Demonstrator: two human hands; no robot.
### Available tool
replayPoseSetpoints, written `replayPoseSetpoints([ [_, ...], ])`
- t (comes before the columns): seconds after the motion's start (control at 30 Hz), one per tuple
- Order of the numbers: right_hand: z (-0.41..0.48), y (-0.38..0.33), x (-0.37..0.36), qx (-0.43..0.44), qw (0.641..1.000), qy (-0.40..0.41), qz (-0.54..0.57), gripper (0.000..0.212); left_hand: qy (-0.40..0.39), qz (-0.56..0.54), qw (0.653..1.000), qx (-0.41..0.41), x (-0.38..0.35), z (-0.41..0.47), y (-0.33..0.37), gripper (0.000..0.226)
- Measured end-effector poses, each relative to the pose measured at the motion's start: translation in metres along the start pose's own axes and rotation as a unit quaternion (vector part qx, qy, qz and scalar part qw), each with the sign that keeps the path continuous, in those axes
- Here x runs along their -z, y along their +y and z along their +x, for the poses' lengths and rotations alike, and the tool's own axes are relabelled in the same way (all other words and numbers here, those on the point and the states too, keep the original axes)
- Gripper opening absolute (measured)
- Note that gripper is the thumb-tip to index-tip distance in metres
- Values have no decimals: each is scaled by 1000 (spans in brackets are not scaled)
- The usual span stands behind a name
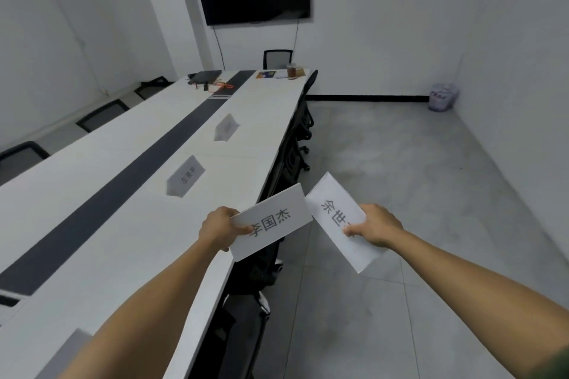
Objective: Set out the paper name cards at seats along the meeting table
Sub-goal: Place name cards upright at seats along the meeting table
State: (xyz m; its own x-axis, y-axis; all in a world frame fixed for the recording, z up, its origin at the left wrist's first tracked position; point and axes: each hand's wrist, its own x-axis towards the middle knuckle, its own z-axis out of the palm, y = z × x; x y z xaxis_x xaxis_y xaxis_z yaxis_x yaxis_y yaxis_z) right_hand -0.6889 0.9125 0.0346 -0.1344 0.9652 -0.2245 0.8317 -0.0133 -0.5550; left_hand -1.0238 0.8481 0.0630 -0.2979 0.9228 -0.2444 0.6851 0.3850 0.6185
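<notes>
Over the table (129, 144) edge, the left hand (219, 227) pinches one card (272, 221) and the right hand (376, 226) another (337, 220) — corners nearly touching. Two folded cards (185, 177) stand on the table — spaced along the near side.

Both my forearms bare, no watch or rings; dark green sleeve (558, 363) edge at right upper arm.

Matt white paper name cards (271, 221), smooth pale laminate meeting table (123, 144), mottled grey floor tiles (415, 178).
</notes>
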Motion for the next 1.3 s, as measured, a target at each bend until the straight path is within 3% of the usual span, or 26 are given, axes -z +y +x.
replayPoseSetpoints([
  [0.53,366,89,169,34,999,-13,-21,43,30,-6,999,25,-93,315,220,18],
  [0.9,640,89,230,57,998,-16,-23,41,40,-13,999,31,-107,571,318,18],
  [1.3,939,37,314,41,999,7,-3,34,32,-26,999,27,-54,876,432,18],
])
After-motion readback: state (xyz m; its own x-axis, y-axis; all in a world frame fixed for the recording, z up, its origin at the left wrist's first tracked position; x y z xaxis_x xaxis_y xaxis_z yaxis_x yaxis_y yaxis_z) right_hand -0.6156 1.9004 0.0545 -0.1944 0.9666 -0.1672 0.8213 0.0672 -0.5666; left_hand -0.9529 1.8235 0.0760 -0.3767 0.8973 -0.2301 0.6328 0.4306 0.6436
